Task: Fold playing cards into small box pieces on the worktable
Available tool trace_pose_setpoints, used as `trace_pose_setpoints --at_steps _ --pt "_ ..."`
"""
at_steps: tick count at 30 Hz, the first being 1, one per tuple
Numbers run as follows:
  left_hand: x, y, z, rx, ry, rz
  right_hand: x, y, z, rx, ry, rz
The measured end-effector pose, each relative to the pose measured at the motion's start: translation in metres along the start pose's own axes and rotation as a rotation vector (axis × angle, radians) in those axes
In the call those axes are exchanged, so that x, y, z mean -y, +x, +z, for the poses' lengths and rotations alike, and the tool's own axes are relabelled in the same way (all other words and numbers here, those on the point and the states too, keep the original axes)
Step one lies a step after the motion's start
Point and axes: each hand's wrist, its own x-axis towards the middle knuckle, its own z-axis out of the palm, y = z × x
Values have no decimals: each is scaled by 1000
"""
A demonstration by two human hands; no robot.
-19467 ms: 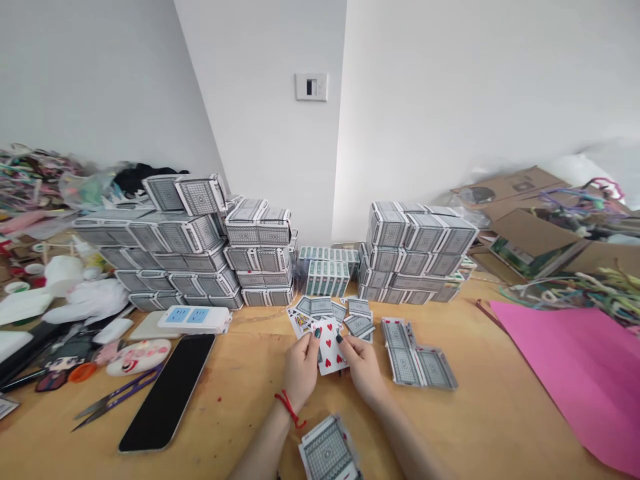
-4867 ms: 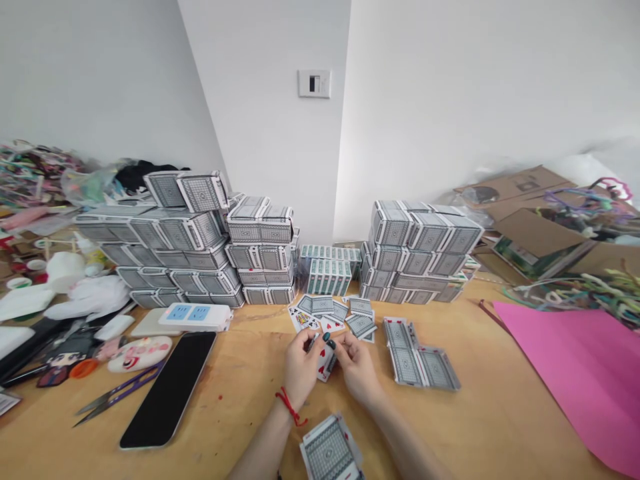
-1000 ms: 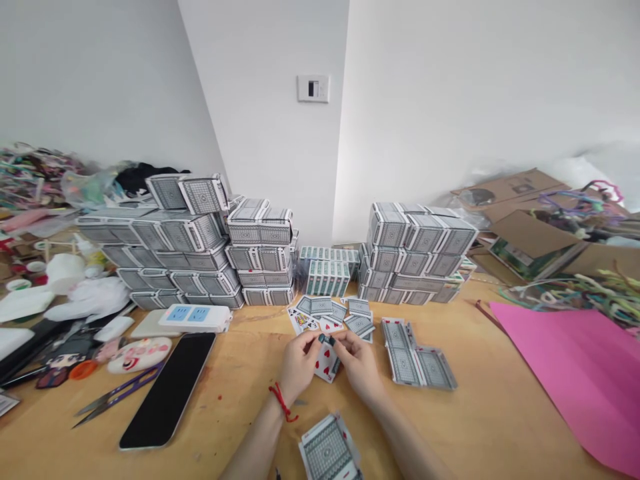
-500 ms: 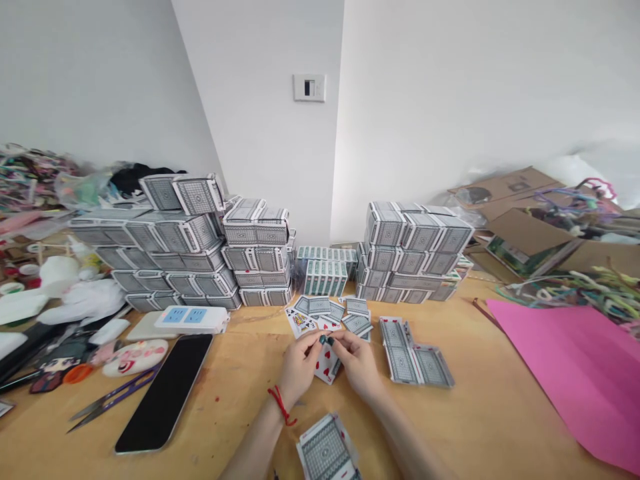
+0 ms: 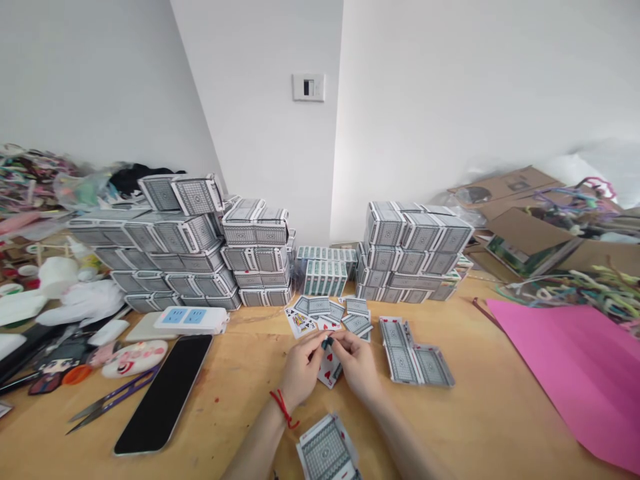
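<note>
Both my hands meet over the table and pinch the top end of a playing card (image 5: 329,371) with red hearts facing up. My left hand (image 5: 303,367), with a red string bracelet (image 5: 284,409) at its wrist, closes on the card from the left. From the other side my right hand (image 5: 354,360) grips it, thumbs side by side. The fingers hide the card's upper part. Just beyond lie loose playing cards (image 5: 357,325), some face up. Folded-card pieces lie nearby: one (image 5: 416,360) to the right and another (image 5: 327,448) between my forearms.
Stacked blocks built of cards rise at the left (image 5: 190,260) and right (image 5: 415,253), with green-edged card decks (image 5: 325,277) between them. A phone (image 5: 165,393), scissors (image 5: 115,398) and a power strip (image 5: 193,319) lie left. Pink paper (image 5: 570,373) covers the right side.
My left hand has shifted slightly right, closer to my right hand, and the thumbs now touch. The held card has turned a little. Everything else on the table stays put.
</note>
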Motion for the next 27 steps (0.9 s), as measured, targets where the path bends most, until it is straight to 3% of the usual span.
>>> trace_pose_setpoints --at_steps 27 --pt "-9 -2 2 -171 126 31 6 -1 3 76 0 44"
